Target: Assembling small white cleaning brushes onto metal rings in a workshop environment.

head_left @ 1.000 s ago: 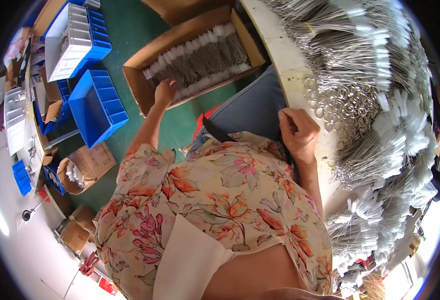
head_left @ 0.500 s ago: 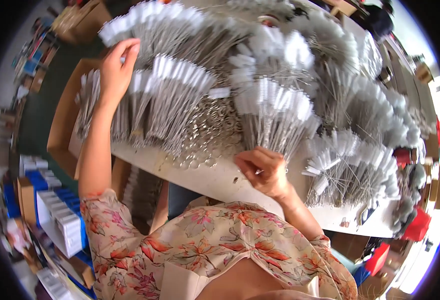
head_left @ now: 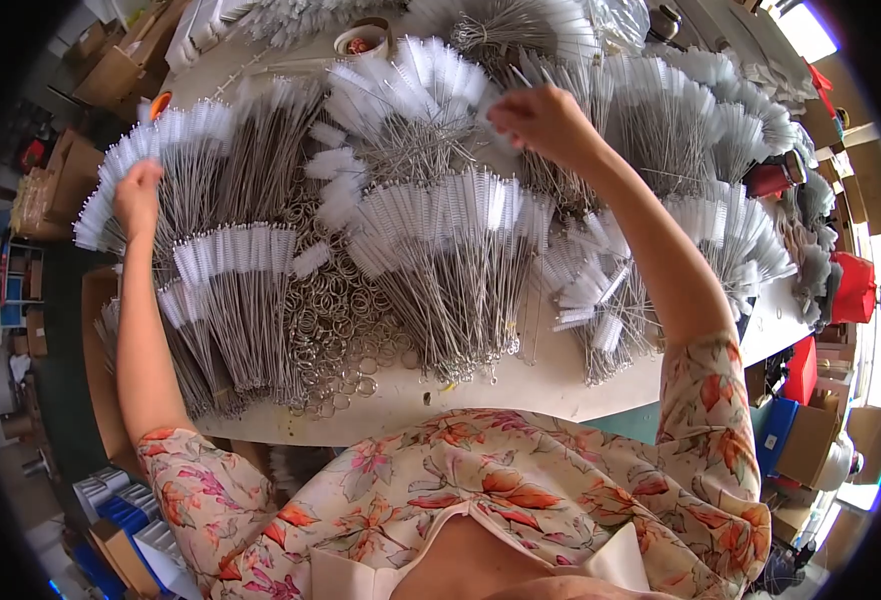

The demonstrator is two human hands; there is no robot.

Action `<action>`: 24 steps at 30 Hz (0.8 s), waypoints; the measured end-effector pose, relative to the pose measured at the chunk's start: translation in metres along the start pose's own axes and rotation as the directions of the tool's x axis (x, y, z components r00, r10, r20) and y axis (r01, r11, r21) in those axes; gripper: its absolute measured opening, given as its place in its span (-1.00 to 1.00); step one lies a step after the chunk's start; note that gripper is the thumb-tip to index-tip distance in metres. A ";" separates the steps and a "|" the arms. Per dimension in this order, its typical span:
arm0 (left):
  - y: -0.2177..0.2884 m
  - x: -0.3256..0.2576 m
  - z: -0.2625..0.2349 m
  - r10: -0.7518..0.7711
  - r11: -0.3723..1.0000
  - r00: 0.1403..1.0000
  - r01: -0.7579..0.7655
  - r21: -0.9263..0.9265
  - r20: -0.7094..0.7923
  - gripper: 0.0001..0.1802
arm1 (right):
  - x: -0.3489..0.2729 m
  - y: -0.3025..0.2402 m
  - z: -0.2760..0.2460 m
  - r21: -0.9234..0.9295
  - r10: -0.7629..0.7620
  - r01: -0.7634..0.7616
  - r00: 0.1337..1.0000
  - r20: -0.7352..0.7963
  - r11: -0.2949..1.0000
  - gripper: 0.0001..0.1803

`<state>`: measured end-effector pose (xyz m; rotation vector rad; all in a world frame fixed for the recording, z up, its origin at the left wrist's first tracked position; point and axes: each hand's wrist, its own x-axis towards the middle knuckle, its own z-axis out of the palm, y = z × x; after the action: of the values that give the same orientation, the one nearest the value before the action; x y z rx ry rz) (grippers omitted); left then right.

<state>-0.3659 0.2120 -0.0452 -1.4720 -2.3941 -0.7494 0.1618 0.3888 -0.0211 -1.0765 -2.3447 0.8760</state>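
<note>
- My right hand (head_left: 545, 122) is raised over the far middle of the table (head_left: 550, 385), fingers pinched shut on a few thin wire brushes (head_left: 513, 75) whose stems stick up from my grip toward the white-bristled fans behind.
- My left hand (head_left: 138, 190) lies out to the left, curled closed on the bristle end of the left fan of brushes (head_left: 170, 140); I cannot tell whether it grips them or only presses them down.
- The table is nearly covered: fanned bundles of long wire-handled brushes with white bristle tips lie side by side from left to right, with one big bundle (head_left: 450, 260) in the middle, just before me.
- Between the left bundles and the middle one sits a loose pile of metal rings (head_left: 335, 320), spilling toward the near edge.
- At the right end lie smaller, messier clumps of brushes (head_left: 600, 300), less neatly fanned than the rest.
- Judging by this, much of the sorting looks done: most brushes already lie in orderly fans. What seems left is the untidy right clumps, the few in my right hand, and the rings, none of which I see on a bundle.
- A brown cardboard box (head_left: 100, 330) stands below the table's left edge.
</note>
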 end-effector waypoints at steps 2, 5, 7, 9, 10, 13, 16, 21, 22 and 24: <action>0.043 0.004 -0.008 -0.023 0.924 0.970 -0.071 -0.375 -0.241 -0.69 | 0.030 0.005 0.016 0.098 0.161 -0.168 0.984 0.081 0.981 -0.77; 0.134 -0.003 -0.008 -0.138 0.791 0.985 0.044 -0.610 -0.107 -0.68 | 0.052 0.023 0.038 0.136 0.316 -0.327 0.944 0.099 0.935 -0.75; 0.140 -0.007 0.006 -0.060 0.809 0.985 0.143 -0.570 0.163 -0.71 | 0.063 0.031 0.053 0.233 0.330 -0.347 0.938 0.110 0.909 -0.71; 0.142 -0.009 0.032 0.019 0.915 0.932 0.130 -0.382 0.363 -0.72 | 0.062 0.034 0.054 0.359 0.363 -0.377 0.925 0.108 0.854 -0.71; 0.119 -0.007 0.052 0.040 0.937 0.922 0.099 -0.336 0.385 -0.69 | 0.063 0.033 0.060 0.347 0.299 -0.292 0.954 0.037 0.891 -0.71; 0.102 -0.010 0.084 0.131 0.991 0.907 -0.110 -0.076 0.399 -0.73 | 0.066 0.019 0.053 0.190 0.047 0.037 0.906 -0.421 0.981 -0.71; 0.086 -0.007 0.097 0.174 0.983 0.907 -0.134 -0.129 0.383 -0.86 | 0.084 0.000 -0.007 0.379 0.012 0.265 0.807 -0.590 0.887 -0.71; 0.100 -0.019 0.088 0.134 0.990 0.933 -0.112 -0.085 0.335 -0.83 | 0.050 -0.017 -0.069 0.303 0.087 0.030 0.926 -0.367 0.953 -0.78; 0.113 -0.020 0.089 0.169 0.985 0.937 -0.147 -0.093 0.306 -0.83 | 0.045 0.010 -0.069 -0.036 -0.023 0.008 0.903 -0.429 0.999 -0.75; 0.108 -0.020 0.091 0.156 0.988 0.937 -0.142 -0.067 0.312 -0.81 | 0.025 0.028 -0.060 -0.397 -0.047 -0.105 0.934 -0.355 0.912 -0.66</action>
<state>-0.2549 0.2848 -0.0977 -1.8958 -2.4613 -0.5692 0.1968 0.4446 0.0054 -1.3084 -2.2446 0.1584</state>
